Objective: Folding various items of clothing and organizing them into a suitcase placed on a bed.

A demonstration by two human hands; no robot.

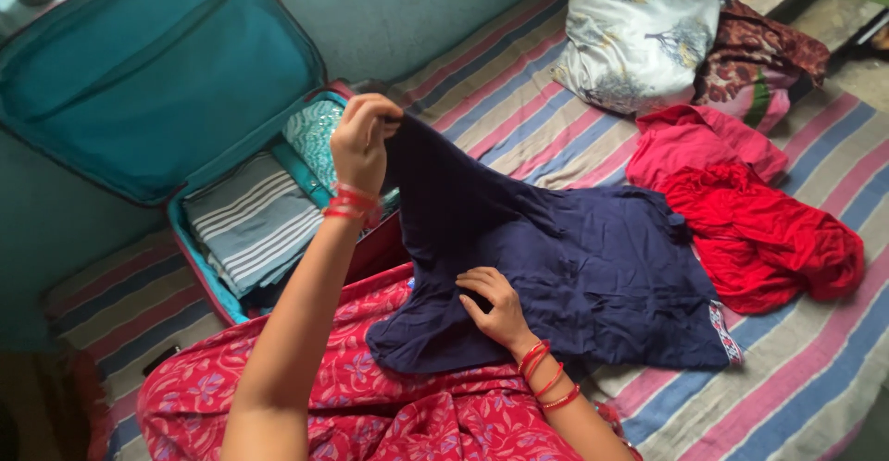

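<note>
Your dark navy cloth garment [556, 267] lies half spread across your lap and the bed's striped sheet [796, 387], its folding seemingly only begun. Your left hand [363, 139] pinches one corner up, fingers clamped on the cloth; your right hand [495, 308] presses flat on it, fingers apart. Beside the bed's left edge, folded striped and teal clothes [255, 225] already fill the open teal suitcase [148, 72]. Crumpled red and pink garments [750, 211] wait near a patterned pillow [639, 44].

Suitcase lid [139, 72] is cut off by the top and left edges. Lower folded cloths [255, 225] in the suitcase are covered by upper ones. Navy garment [574, 276] is partly bunched under the right hand [495, 308]; fingertips are hidden. Pillow [639, 44] overlaps a patterned cushion [769, 63].
</note>
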